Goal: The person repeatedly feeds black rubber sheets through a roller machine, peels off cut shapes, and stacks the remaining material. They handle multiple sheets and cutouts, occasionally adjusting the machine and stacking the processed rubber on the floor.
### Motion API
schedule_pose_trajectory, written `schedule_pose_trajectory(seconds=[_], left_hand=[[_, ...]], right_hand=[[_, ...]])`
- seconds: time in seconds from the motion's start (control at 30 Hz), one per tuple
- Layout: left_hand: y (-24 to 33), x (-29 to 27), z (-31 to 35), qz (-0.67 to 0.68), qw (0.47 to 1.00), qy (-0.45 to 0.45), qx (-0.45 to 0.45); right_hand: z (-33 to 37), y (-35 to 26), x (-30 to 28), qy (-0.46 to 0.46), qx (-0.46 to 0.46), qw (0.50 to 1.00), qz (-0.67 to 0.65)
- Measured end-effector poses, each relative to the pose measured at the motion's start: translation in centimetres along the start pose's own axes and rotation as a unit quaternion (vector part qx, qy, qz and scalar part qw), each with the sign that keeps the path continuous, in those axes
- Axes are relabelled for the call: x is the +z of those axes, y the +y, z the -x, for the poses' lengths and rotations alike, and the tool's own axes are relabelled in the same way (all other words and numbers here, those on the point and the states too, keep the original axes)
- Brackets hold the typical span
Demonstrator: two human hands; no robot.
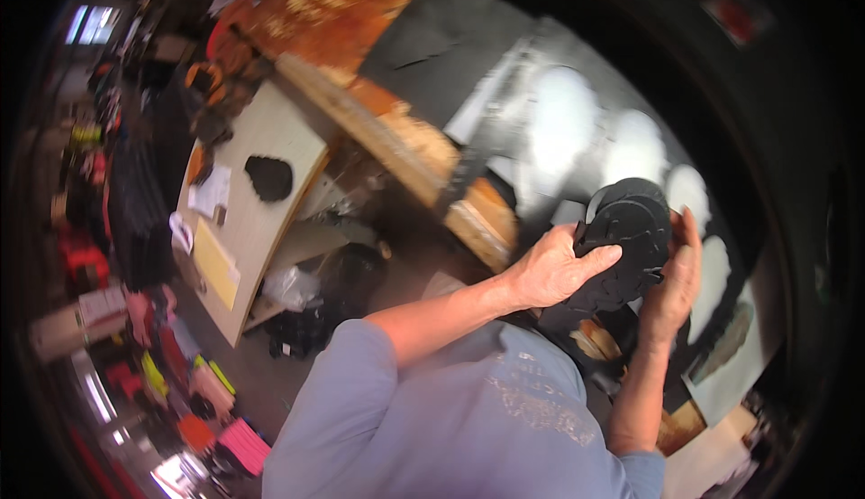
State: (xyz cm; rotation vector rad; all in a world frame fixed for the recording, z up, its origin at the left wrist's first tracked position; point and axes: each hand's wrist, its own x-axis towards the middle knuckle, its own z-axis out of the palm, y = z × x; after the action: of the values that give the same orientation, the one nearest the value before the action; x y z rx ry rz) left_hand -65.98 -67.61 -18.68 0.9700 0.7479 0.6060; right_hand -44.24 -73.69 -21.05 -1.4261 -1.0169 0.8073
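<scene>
Clasping a stack of black cut-outs (631, 238), left hand (554, 269) and right hand (671, 287) grip its opposite edges.

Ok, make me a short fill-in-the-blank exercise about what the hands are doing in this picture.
1. Both hands hold a stack of flat cut-out pieces whose colour is ____.
2. The left hand lays its ____ across the front of the stack.
3. The right hand grips the stack's ____ edge.
4. The person's shirt is light ____.

Missing words: black; thumb; right; blue
</scene>
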Motion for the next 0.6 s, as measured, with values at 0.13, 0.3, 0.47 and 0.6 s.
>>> schedule_pose_trajectory(seconds=[0.13,0.3,0.47,0.6], left_hand=[[2.6,-10.3,4.7,0.074,0.981,0.12,0.132],[6.6,-28.6,15.7,-0.136,0.956,0.257,0.025],[9.8,-44.5,22.1,-0.513,0.78,0.296,-0.202],[7.8,-53.0,22.1,-0.601,0.693,0.247,-0.312]], right_hand=[[-1.4,1.4,1.1,0.053,0.041,0.995,0.067],[-0.4,4.2,4.1,0.026,-0.015,0.964,0.265],[-0.1,5.3,6.0,0.055,-0.159,0.894,0.416],[-0.3,5.2,5.7,0.037,-0.145,0.878,0.454]])
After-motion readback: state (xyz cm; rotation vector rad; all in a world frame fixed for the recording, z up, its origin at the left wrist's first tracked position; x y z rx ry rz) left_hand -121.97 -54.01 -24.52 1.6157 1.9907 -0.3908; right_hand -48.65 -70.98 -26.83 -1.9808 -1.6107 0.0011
